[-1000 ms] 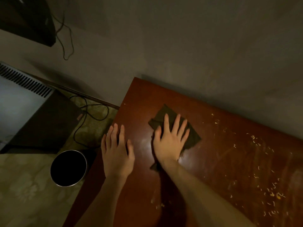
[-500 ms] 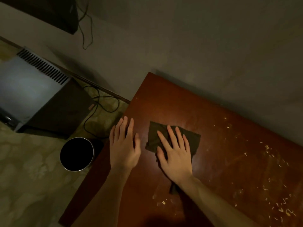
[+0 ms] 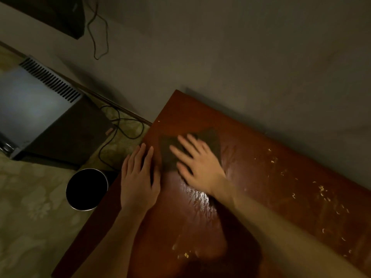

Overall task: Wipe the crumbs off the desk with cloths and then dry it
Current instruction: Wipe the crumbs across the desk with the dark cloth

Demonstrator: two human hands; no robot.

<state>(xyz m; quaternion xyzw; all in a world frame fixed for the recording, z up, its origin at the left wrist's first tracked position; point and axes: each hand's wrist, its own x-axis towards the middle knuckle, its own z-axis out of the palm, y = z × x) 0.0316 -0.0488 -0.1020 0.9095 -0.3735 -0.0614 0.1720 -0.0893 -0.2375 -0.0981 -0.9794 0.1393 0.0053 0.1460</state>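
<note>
With straight, spread fingers the right hand (image 3: 197, 167) presses the dark cloth (image 3: 208, 141) flat on the desk (image 3: 261, 173), the left hand (image 3: 139, 177) lies flat and holds nothing just beside it, crumbs (image 3: 321, 189) scatter right of both, and a round bin (image 3: 86, 189) stands left of them.

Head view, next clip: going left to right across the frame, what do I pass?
Grey vented box → round dark bin → left hand, flat at the desk edge → right hand, pressing flat on the dark cloth → scattered crumbs.
</note>
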